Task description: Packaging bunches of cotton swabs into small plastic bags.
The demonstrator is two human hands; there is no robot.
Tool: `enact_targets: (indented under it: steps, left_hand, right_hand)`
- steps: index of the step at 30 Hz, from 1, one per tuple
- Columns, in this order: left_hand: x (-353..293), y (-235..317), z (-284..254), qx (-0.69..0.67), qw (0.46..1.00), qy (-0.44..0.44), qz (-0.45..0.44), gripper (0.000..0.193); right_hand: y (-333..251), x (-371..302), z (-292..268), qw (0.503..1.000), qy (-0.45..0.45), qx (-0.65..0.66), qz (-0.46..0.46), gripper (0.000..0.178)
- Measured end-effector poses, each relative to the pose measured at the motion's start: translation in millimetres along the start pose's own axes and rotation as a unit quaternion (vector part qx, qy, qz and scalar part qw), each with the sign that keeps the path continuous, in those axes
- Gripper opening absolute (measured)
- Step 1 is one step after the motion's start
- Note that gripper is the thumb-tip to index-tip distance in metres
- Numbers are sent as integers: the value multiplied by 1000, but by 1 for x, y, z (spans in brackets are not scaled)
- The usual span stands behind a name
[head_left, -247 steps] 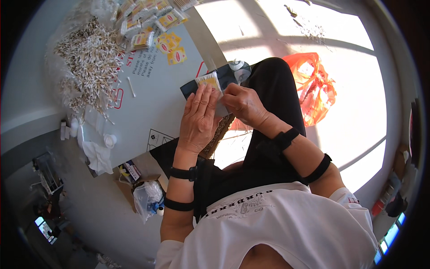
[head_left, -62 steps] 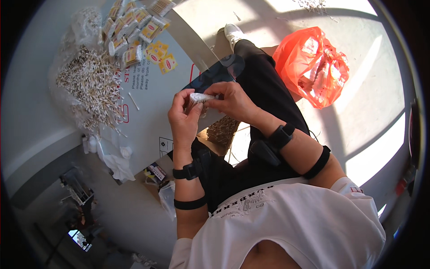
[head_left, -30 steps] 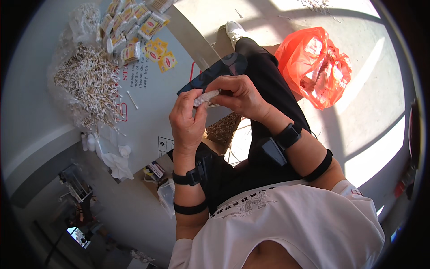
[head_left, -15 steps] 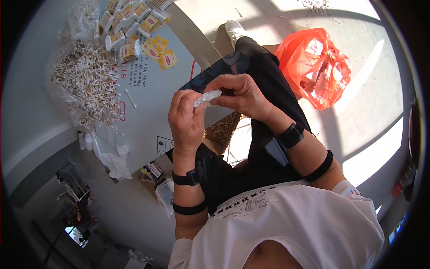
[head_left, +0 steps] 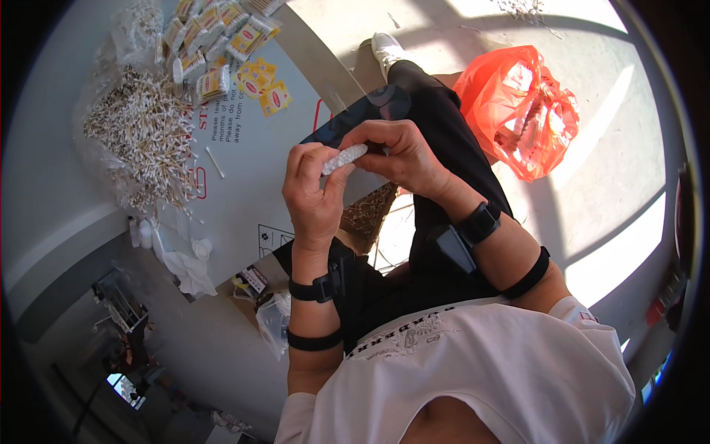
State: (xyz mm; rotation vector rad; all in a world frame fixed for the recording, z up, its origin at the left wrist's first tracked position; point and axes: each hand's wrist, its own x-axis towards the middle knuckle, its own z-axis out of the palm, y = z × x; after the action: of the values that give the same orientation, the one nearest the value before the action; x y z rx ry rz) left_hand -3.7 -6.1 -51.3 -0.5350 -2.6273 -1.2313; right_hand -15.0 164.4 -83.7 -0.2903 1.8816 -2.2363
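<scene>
Your left hand point(head_left: 314, 196) and right hand point(head_left: 403, 157), both nearly closed, pinch a tight, white-tipped cotton-swab bundle point(head_left: 344, 159) between them beside the grey desk point(head_left: 255, 177); beyond, leftward, yellow-labelled clear plastic packs point(head_left: 214, 83) look finished, while heaped loose white swabs point(head_left: 140, 137) remain unpacked.

Two hands, bare, both in my view. Left hand point(head_left: 312, 194): fingers curled, thumb set against them in a pinch. Left wrist point(head_left: 310, 255): nearly straight; left forearm point(head_left: 313, 317) running almost straight up the view. Right hand point(head_left: 409, 159): index finger arched, thumb below it, likewise pinching. Right forearm point(head_left: 510, 255): slanting up and leftward. I log the fingertips of both hands near one another.
</scene>
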Motion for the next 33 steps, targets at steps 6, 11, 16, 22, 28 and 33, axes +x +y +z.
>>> enact_targets:
  steps: [6,11,16,22,28,33]
  left_hand:
    - [-1,-2,-2,-270,941,-4,-206,12]
    - [-1,-11,-1,-307,927,-4,-215,11]
    - [-2,-11,3,-277,943,-6,-183,12]
    - [-1,-12,2,-250,952,-17,-177,15]
    - [-2,-9,-2,-228,962,-25,-146,23]
    - [-1,-8,-4,-42,998,-40,-14,32]
  right_hand:
    - [6,0,0,1000,12,-4,-15,19]
    - [9,0,0,999,1,-21,-27,22]
    - [0,-1,-1,999,6,-30,-23,25]
    - [-1,-1,-1,996,4,-77,-46,27]
    - [0,-2,-1,993,2,-104,-60,26]
    - [-1,-2,1,957,16,-236,-168,28]
